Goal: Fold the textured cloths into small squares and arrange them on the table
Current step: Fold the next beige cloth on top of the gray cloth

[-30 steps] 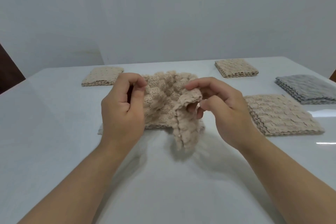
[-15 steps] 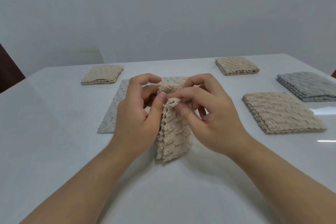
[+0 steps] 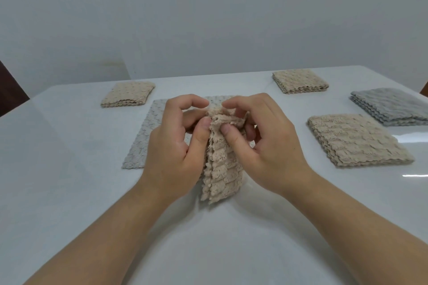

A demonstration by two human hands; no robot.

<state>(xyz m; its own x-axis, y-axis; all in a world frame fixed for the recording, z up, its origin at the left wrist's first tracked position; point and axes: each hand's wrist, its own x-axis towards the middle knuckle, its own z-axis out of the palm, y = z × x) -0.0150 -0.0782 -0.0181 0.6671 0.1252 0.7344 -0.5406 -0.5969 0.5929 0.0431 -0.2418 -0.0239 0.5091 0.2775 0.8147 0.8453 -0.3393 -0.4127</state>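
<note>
A beige textured cloth (image 3: 222, 169) hangs folded and upright at the middle of the white table (image 3: 69, 192), its lower edge touching the surface. My left hand (image 3: 176, 148) and my right hand (image 3: 261, 143) both pinch its top edge, thumbs close together. Behind my hands a pale grey cloth (image 3: 143, 143) lies flat and unfolded. Folded squares lie around: a beige one (image 3: 128, 94) at the far left, a beige one (image 3: 300, 81) at the far right, a larger beige one (image 3: 356, 139) at the right, and a grey one (image 3: 391, 106) near the right edge.
A plain wall rises behind the table's far edge. A dark brown piece of furniture (image 3: 9, 92) shows at the left edge. The table's glossy surface reflects light at the right.
The beige cloth went from spread between my hands to folded together and hanging narrow. My hands came close at its top edge, uncovering the flat grey cloth behind.
</note>
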